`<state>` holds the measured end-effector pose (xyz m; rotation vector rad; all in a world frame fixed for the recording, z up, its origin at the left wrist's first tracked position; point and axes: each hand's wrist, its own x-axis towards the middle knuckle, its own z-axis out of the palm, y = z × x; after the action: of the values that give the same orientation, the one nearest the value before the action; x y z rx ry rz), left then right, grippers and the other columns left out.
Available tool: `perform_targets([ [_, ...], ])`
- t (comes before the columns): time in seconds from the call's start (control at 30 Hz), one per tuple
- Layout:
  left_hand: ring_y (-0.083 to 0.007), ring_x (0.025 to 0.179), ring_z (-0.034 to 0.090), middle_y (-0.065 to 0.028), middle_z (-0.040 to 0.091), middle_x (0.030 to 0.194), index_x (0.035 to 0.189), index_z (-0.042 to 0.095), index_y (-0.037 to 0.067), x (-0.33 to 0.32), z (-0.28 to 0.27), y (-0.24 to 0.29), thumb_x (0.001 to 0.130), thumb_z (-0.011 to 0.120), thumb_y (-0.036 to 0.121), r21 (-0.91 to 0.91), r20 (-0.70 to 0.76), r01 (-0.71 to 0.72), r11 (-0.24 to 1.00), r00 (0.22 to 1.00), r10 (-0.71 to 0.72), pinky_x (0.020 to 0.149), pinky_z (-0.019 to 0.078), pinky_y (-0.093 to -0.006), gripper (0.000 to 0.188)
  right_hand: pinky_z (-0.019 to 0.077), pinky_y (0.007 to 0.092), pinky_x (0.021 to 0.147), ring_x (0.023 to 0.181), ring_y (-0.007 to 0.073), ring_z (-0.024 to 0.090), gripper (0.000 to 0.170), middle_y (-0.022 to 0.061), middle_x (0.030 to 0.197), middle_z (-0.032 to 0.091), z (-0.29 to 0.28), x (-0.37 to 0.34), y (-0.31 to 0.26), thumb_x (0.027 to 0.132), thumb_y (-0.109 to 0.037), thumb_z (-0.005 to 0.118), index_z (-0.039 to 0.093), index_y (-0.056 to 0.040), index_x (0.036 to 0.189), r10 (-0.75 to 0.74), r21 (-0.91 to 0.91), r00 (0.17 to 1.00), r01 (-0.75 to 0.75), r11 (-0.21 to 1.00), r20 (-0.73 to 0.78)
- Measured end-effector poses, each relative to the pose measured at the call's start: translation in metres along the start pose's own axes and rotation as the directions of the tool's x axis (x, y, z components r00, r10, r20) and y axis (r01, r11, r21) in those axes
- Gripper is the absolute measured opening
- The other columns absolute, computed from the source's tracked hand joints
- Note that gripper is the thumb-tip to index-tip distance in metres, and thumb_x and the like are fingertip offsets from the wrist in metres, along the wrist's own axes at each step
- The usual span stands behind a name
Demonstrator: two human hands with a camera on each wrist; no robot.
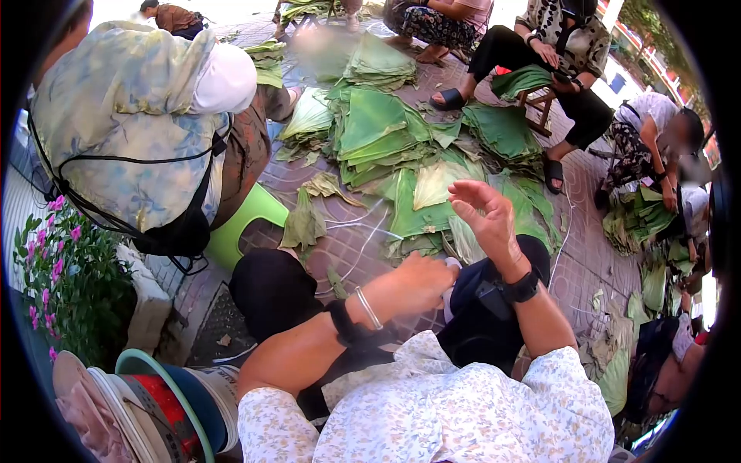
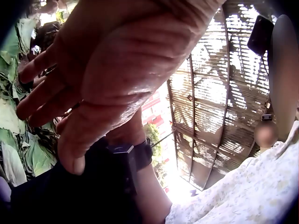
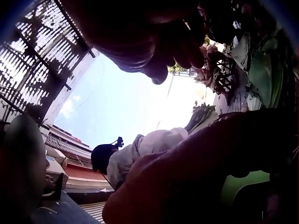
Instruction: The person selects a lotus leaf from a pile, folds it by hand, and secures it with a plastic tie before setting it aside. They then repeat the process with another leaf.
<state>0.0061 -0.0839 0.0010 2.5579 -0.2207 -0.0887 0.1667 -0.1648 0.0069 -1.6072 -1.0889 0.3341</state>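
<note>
My left hand [image 1: 424, 284] is over my lap in the head view, its back upward, beside a pale purple patch [image 1: 452, 266]; whether they touch I cannot tell. In the left wrist view its palm [image 2: 135, 60] looks large, the fingers loosely extended and nothing seen in them. My right hand [image 1: 490, 224] is raised above the right knee, thumb apart and fingers slightly bent, holding nothing. Dark and close, the right hand [image 3: 135, 42] fills the top of the right wrist view. Large green leaves [image 1: 370, 123] lie stacked beyond both hands; paler leaves [image 1: 440, 184] lie nearer.
A bent person in a patterned shirt [image 1: 123, 100] is at the left, beside a green stool [image 1: 251, 216]. Several people sit around the leaf piles, one on a wooden stool [image 1: 539, 108]. Buckets [image 1: 185, 405] and pink flowers [image 1: 58, 266] are at the left.
</note>
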Motion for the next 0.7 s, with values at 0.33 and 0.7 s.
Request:
perform_targets([
  [0.33, -0.0378, 0.077, 0.059, -0.0183, 0.059, 0.076, 0.096, 0.051, -0.002, 0.014, 0.009, -0.012, 0.068, 0.068, 0.018, -0.047, -0.122, -0.129, 0.991, 0.985, 0.122, 0.063, 0.0426, -0.0475, 0.038, 0.0493, 0.0276, 0.073, 0.084, 0.0143, 0.064, 0.029, 0.0077, 0.096, 0.068, 0.03, 0.01, -0.001, 0.082, -0.016, 0.067, 0.063, -0.0017, 0.107, -0.027, -0.094, 0.993, 0.038, 0.995, 0.117],
  [0.7, -0.0367, 0.073, 0.06, -0.0147, 0.061, 0.073, 0.079, 0.056, 0.002, 0.013, 0.009, -0.019, 0.066, 0.066, 0.017, 0.017, -0.072, -0.119, 0.993, 0.99, 0.12, 0.061, 0.0438, -0.0464, 0.023, 0.0504, 0.0289, 0.071, 0.084, 0.0163, 0.065, 0.031, 0.0092, 0.096, 0.068, 0.049, 0.01, -0.002, 0.081, -0.017, 0.067, 0.062, -0.0007, 0.107, 0.032, -0.142, 0.983, -0.006, 0.99, 0.18],
])
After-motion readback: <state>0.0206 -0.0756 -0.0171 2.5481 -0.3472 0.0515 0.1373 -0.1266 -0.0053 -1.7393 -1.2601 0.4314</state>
